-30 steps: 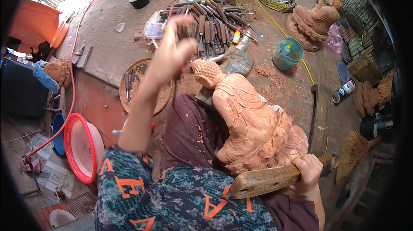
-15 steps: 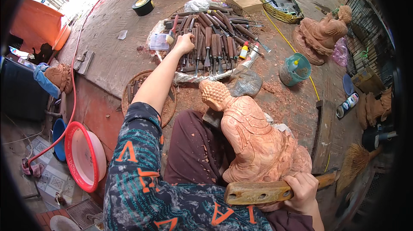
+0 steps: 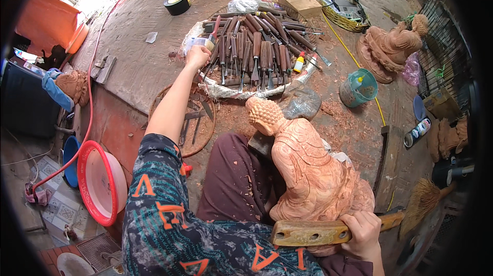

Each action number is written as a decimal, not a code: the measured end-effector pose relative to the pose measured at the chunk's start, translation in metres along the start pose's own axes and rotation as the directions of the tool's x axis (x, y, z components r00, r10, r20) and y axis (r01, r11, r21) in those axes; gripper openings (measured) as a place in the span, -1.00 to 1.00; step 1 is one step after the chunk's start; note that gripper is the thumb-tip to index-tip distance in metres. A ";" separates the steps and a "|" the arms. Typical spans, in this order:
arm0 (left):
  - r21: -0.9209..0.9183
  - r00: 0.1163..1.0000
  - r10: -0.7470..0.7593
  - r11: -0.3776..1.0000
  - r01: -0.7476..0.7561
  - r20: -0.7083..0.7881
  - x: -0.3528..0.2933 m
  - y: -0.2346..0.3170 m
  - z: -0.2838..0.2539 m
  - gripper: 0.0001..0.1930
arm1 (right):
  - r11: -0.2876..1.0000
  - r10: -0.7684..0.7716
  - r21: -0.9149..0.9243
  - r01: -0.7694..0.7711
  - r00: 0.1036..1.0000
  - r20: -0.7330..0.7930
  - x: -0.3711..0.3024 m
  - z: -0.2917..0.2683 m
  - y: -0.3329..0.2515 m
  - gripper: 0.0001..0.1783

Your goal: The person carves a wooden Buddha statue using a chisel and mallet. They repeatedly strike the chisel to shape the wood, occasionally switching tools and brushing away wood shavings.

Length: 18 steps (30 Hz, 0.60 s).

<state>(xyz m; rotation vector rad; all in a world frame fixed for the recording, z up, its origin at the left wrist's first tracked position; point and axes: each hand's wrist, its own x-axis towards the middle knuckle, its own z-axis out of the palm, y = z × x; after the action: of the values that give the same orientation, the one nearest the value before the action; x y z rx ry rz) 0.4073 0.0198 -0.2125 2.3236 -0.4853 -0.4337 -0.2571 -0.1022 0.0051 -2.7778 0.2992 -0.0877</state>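
Note:
My left hand (image 3: 198, 57) reaches to the left rim of the round tray (image 3: 215, 90) full of wood-handled carving chisels (image 3: 256, 52). Its fingers are curled; whatever may be in them is hidden. Just beyond it are a brush (image 3: 212, 37) with a red handle and a small clear plastic box (image 3: 194, 43). My right hand (image 3: 362, 232) is wrapped round a long, flat wooden bar (image 3: 310, 233) with holes in it, held level in front of my body. A carved wooden seated figure (image 3: 313, 168) with a knobbly head leans over by my leg, behind the bar.
A flat round basket (image 3: 211, 135) with blades lies left of my knee. Right of the tray are a teal bucket (image 3: 358, 88) and another carved figure (image 3: 393, 50). A red-rimmed basin (image 3: 105, 183) stands at left, a straw broom (image 3: 422, 205) at right. Wood shavings (image 3: 336, 122) litter the floor.
My left hand has drawn back left and slightly nearer, from over the chisels to the tray's left rim. My right hand stays on the wooden bar. The view has shifted a little.

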 end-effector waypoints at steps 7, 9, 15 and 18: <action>0.187 0.985 -0.005 0.982 0.037 -0.173 -0.002 -0.014 -0.002 -0.84 | 1.000 -0.007 -0.002 0.007 1.000 0.013 0.000 0.000 0.002 -0.53; 0.284 0.981 0.006 0.958 0.051 -0.196 0.001 -0.022 -0.008 -0.83 | 1.000 -0.003 0.005 0.003 1.000 0.015 -0.001 0.000 0.001 -0.53; 0.466 0.982 0.081 0.885 0.008 -0.170 -0.017 -0.016 0.025 -0.73 | 0.999 0.036 0.021 -0.036 0.999 0.006 0.000 -0.002 -0.002 -0.59; 0.441 0.960 0.154 0.897 -0.036 -0.235 -0.008 -0.060 -0.010 -0.70 | 0.998 0.005 0.056 -0.004 1.000 -0.015 0.005 0.001 0.001 -0.58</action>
<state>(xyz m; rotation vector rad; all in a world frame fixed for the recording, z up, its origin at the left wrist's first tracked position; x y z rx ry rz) 0.4179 0.0703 -0.2467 2.7171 -0.6100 0.0475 -0.2524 -0.1034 0.0040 -2.7219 0.3026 -0.1140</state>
